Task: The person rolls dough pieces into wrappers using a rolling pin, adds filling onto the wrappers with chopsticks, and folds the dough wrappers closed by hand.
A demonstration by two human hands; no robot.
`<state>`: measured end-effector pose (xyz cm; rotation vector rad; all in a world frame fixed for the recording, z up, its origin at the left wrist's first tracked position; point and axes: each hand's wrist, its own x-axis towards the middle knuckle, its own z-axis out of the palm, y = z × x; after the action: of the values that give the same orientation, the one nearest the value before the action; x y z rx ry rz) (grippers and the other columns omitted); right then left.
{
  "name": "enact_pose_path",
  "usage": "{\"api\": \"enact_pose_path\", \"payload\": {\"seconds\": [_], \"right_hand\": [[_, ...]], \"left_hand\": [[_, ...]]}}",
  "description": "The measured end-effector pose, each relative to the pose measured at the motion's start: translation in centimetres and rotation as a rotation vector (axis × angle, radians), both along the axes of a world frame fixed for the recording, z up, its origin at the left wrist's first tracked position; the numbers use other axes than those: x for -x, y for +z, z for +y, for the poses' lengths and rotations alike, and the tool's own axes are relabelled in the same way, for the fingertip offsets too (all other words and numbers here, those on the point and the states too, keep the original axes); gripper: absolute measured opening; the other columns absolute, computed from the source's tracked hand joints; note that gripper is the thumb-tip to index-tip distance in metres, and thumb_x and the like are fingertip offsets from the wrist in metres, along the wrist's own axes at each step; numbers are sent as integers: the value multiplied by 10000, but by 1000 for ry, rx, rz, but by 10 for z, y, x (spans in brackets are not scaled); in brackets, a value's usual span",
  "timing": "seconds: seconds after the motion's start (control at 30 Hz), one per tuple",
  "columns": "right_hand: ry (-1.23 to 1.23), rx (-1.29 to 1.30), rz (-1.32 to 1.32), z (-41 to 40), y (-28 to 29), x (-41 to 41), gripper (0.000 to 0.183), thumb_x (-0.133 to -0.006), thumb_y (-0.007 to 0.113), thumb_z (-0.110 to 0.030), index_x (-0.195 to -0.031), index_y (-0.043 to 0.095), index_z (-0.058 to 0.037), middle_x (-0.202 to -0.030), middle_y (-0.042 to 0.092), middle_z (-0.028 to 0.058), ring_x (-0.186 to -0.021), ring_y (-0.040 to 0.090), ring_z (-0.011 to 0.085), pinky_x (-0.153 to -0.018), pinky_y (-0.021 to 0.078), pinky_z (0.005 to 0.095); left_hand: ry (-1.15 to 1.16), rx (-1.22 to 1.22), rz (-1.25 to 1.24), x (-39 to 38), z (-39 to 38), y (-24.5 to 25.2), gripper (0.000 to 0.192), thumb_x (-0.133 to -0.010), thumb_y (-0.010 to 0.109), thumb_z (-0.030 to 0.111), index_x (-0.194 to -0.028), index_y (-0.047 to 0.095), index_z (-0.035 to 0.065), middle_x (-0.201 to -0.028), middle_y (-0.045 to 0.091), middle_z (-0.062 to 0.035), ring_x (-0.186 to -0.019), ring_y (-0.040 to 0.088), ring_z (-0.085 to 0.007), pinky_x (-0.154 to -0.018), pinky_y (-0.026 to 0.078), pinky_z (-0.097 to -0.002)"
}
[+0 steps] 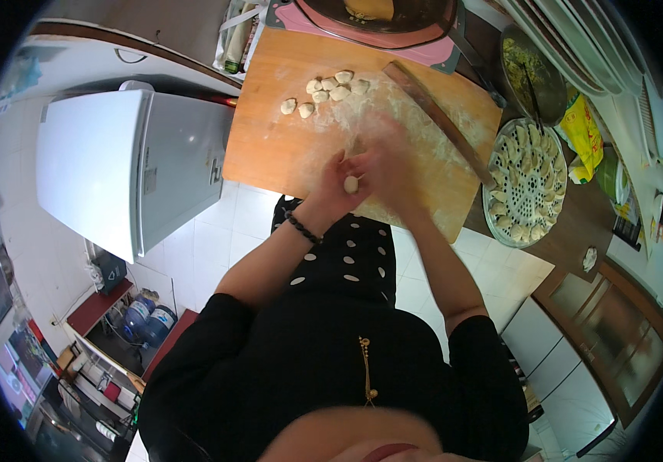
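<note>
My left hand (337, 186), with a dark bead bracelet at its wrist, holds a small round dough piece (351, 185) in its palm near the front edge of a floured wooden board (273, 150). Beside it my right hand (392, 159) is blurred by motion, its fingers close to or over the left fingers. The blur hides whether it grips anything. Several small dough pieces (329, 84) lie in a cluster farther back on the board. A wooden rolling pin (438, 121) lies slanted along the board's right side.
To the right, a perforated tray (525, 196) carries several dumplings. Behind it stands a metal bowl (507, 86) of greenish filling with dark utensils. A pan (424, 29) sits at the back near a pink mat (282, 16). A white refrigerator (100, 167) stands left.
</note>
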<state>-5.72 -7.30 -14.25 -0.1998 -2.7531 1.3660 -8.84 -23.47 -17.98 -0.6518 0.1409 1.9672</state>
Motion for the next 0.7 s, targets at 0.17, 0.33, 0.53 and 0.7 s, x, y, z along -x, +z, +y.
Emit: {"api": "enact_pose_path", "payload": {"seconds": [0.17, 0.33, 0.53, 0.7], "right_hand": [[-446, -768, 70, 116, -41, -9, 520, -892, 676, -206, -1339, 479, -27, -1306, 490, 200, -1185, 492, 403, -1005, 417, 480], [-428, -610, 108, 115, -46, -22, 460, -869, 696, -115, -1286, 533, -8, -1179, 575, 182, -1064, 560, 385, -900, 484, 442], [-676, -280, 113, 85, 12, -62, 393, -918, 679, -127, -1253, 550, 32, -1113, 599, 180, -963, 623, 332, -859, 507, 377], [-815, -111, 110, 76, 25, -108, 380, -917, 689, -152, -1222, 561, 35, -1073, 582, 171, -951, 591, 305, -833, 488, 379]], "left_hand": [[-445, 773, 1355, 13, 1, -2, 202, -945, 535, 86, -1105, 612, -12, -1142, 595, -136, -961, 624, -225, -798, 536, -386], [-192, 1240, 1610, 57, 54, 8, 246, -843, 633, 18, -1086, 601, 8, -965, 598, -179, -904, 599, -325, -771, 510, -388], [38, 1569, 2141, 79, 63, -18, 186, -791, 748, 93, -934, 632, 66, -927, 593, -120, -895, 558, -345, -755, 476, -444], [-78, 1404, 2131, 61, 84, -37, 237, -747, 786, 152, -911, 643, 60, -918, 597, -100, -948, 552, -335, -765, 475, -447]]}}
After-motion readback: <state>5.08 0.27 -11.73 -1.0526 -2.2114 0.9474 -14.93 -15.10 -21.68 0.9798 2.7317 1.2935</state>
